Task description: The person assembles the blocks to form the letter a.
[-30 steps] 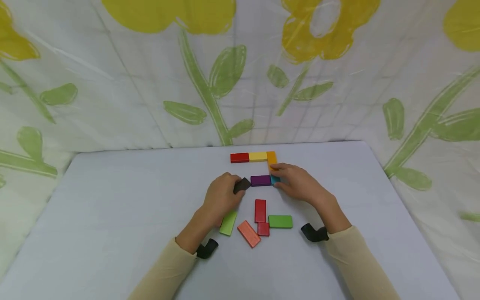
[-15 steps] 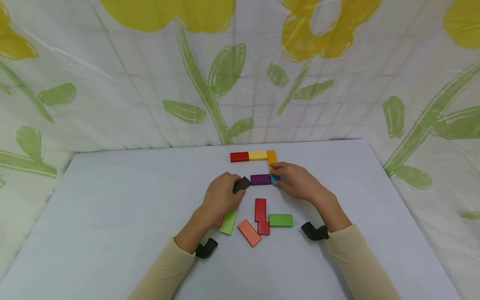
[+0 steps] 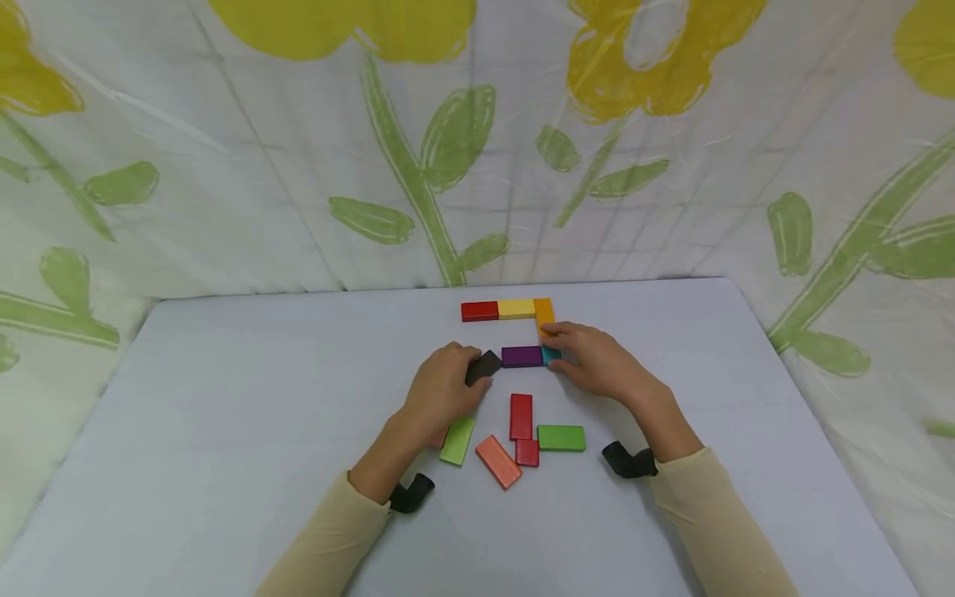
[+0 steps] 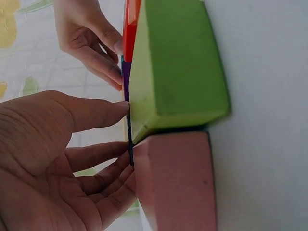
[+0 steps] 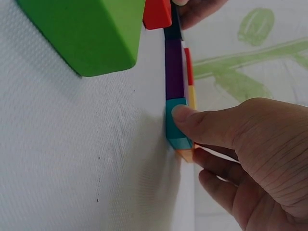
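Note:
My left hand holds a black block between thumb and fingers, its corner at the left end of a purple block. A teal block adjoins the purple one on the right. My right hand pinches the teal block; in the right wrist view the thumb presses on its near face, with the fingers behind. From there an orange block runs back to a yellow block, which touches a dark red block. The right fingers partly cover the orange and teal blocks.
Closer to me lie a red block, a small red block, a green block and a salmon block. A lime block and a pinkish block lie beside my left wrist. A flowered cloth hangs behind the white table.
Both hands and the blocks keep their places. Only the head view shifts slightly.

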Demonstrator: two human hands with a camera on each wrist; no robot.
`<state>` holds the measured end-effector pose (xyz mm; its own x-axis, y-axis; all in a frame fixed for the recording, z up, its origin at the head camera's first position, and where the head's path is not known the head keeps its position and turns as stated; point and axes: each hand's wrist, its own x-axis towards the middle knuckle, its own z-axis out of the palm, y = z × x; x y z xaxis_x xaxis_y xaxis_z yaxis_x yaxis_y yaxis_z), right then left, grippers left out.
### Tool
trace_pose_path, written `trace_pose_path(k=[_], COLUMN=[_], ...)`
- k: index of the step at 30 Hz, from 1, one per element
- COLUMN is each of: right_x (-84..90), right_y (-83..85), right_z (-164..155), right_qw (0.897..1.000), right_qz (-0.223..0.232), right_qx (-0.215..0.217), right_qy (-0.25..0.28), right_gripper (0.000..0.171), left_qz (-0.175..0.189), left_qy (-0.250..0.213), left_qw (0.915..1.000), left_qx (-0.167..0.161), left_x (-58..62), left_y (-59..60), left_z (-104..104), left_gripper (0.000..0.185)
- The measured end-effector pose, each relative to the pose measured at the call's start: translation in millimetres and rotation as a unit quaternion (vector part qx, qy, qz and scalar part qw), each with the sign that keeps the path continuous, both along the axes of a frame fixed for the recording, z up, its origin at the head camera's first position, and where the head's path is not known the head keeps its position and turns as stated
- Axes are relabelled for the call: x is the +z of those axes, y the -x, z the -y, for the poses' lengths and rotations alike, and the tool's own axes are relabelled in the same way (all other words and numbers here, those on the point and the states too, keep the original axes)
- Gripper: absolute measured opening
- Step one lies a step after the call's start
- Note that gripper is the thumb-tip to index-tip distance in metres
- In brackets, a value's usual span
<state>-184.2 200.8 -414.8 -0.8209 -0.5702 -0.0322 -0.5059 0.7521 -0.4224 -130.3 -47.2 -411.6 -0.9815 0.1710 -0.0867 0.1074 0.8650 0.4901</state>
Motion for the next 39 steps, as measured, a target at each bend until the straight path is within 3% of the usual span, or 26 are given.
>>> trace_pose_path(k=[30, 39], right_x=[-1.2, -1.0], right_y=[-2.2, -2.4], right_z=[3.1, 3.8], right_qw=[1.000, 1.000], right_qz=[0.011, -0.004], right_qx=[-0.013, -0.010], right_qy=[-0.011, -0.019], right_gripper=[0.048, 0.046], left_qz=[-0.017, -0.030], left_qy=[-0.027, -0.034], left_qw=[0.9994, 0.9988], left_qx=[-0.010, -0.018], left_x=[-5.8, -4.9], left_y=[-3.6, -4.6], left_z=[5.4, 6.2], left_gripper=[0.042, 0.041])
